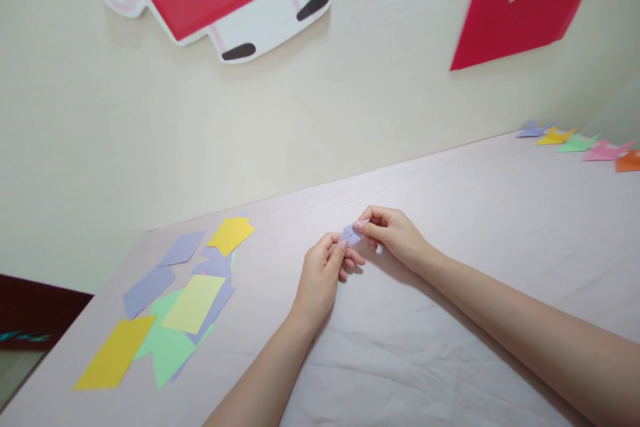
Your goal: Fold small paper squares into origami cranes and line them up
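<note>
A small piece of folded purple paper (351, 235) is held between my two hands, just above the cloth-covered table. My left hand (327, 265) pinches its lower left side, thumb on top, with the other fingers curled behind. On the upper right side, the thumb and forefinger of my right hand (390, 230) grip the same paper. My fingers cover parts of it, so its full shape is hidden.
Loose paper sheets lie overlapping on the left: yellow (116, 353), purple (149, 289), green (170, 343) and pale yellow (194, 303). Several folded paper pieces (577, 143) stand in a row at the far right. Behind the pale tablecloth (400, 360) rises a wall (300, 127) with red decorations (525, 7).
</note>
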Demonstrator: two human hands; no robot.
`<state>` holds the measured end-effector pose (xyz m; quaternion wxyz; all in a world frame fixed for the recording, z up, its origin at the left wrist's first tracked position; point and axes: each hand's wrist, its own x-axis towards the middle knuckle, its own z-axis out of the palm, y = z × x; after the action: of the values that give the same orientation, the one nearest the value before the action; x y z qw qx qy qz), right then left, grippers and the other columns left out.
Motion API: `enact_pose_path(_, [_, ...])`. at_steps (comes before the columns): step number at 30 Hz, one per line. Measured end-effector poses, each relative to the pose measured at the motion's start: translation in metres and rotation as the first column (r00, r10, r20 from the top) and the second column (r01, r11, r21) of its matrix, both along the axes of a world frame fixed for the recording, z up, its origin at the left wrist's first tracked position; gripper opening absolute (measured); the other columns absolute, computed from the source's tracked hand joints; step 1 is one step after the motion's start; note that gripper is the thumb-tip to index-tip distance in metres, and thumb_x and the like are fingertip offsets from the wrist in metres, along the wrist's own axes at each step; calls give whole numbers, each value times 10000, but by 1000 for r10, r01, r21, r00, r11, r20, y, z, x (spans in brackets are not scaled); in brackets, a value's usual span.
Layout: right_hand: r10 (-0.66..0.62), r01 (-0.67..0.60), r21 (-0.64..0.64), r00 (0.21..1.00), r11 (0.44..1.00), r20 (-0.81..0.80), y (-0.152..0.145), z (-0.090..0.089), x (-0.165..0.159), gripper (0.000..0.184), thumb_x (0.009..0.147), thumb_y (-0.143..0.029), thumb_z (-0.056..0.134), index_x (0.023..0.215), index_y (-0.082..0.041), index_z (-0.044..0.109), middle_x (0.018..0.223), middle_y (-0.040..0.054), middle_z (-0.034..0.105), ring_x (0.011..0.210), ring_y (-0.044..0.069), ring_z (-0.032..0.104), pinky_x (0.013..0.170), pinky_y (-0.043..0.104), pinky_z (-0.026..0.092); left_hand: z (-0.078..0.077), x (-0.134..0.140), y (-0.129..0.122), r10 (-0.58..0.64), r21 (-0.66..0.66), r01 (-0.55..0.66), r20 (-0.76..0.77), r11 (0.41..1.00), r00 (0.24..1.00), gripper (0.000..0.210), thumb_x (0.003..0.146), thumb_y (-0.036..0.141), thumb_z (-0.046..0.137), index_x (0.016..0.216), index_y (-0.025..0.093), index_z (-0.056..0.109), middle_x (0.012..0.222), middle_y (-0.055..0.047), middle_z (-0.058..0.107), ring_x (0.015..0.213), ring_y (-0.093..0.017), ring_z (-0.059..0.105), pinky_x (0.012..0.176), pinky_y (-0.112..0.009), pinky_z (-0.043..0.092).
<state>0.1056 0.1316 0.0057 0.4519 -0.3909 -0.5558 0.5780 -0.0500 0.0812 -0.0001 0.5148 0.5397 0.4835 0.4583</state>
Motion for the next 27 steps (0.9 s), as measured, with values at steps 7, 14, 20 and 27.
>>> enact_pose_path(7, [-5,3,-32,997,999,-74,3,-4,2,303,709,-432,726,661,-168,586,504,-59,527,433,73,451,443,215,346,10,-7,2,-81,-77,89,94,993,992,363,857,480,575,961,133,602,842,-101,729,657,-137,626,495,-193,421])
enact_pose_path(14, [91,-91,-5,995,996,-46,-4,-2,-6,283,728,-419,710,695,-169,581,496,-54,544,454,86,481,453,216,373,9,-3,5,-43,-162,41,-6,986,999,361,753,476,713,834,128,659,785,-91,737,603,-130,639,474,-180,414])
enact_pose_path(20, [60,-61,-32,997,998,-52,-2,-5,-6,271,707,-396,721,677,-170,575,523,-53,551,459,82,479,457,220,369,9,-9,7,-179,-169,184,45,968,983,335,819,428,659,938,116,685,888,-129,751,730,-160,688,527,-181,422])
enact_pose_path(27, [57,-59,-34,997,998,-47,0,-5,-3,299,705,-433,727,683,-171,585,517,-53,534,464,84,456,464,222,356,18,-30,11,-393,-190,418,157,888,906,349,881,373,595,1122,122,626,1099,-169,702,947,-221,680,604,-214,480])
